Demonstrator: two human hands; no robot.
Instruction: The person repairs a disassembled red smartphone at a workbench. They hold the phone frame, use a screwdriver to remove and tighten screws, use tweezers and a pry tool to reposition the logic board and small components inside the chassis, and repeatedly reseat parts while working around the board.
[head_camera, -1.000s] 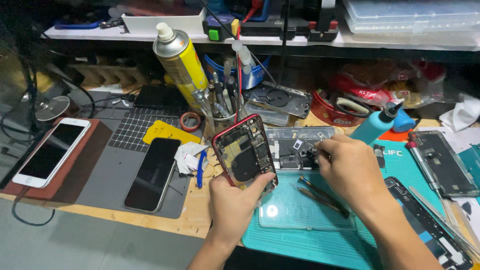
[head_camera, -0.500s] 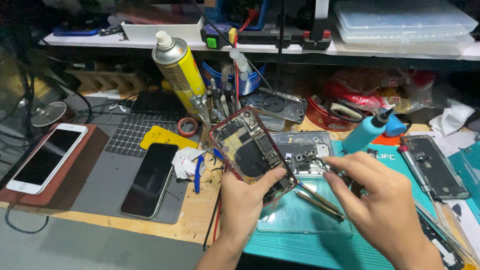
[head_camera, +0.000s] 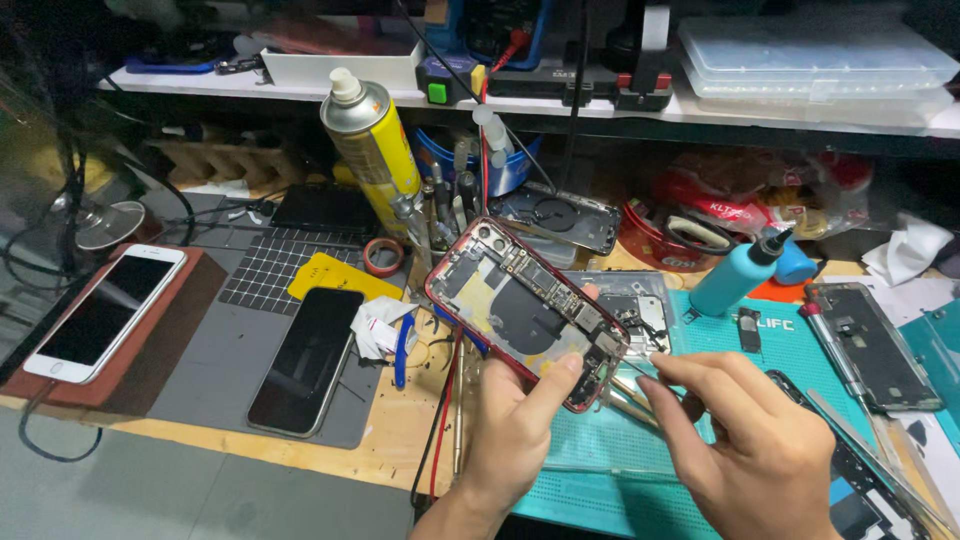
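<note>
The left hand (head_camera: 520, 430) has its grip clamped on the opened red phone (head_camera: 525, 310): the thumb presses on the lower edge of the frame, near its bottom corner, and the other fingers are behind the body, where they cannot be seen. The phone is lifted above the worktop (head_camera: 400, 430) and tilted, with its open inside facing the camera, so most of it stands up and to the left of the grip.

The right hand (head_camera: 750, 450) is just to the right of this grip. Its fingers are pinched together on thin tweezers (head_camera: 640, 372), whose tips reach toward the lower right corner of the phone; whether the tips touch a part there cannot be told.

Under both hands lies a teal work mat (head_camera: 620, 450). Behind the phone a small clear parts tray (head_camera: 640, 305) sits on the mat. Further right of the grip stand a teal squeeze bottle (head_camera: 735, 275) and another opened phone body (head_camera: 875, 340), dark in colour.

To the left of the grip, a black phone (head_camera: 305, 360) lies face up on a grey mat (head_camera: 230, 340), with a piece of crumpled white paper (head_camera: 375, 325) beside it. Much further left, a white phone (head_camera: 105, 310) rests on a brown pad (head_camera: 165, 340). Up and left of the grip a yellow spray can (head_camera: 375, 150) stands near a cup of tools (head_camera: 450, 215).
</note>
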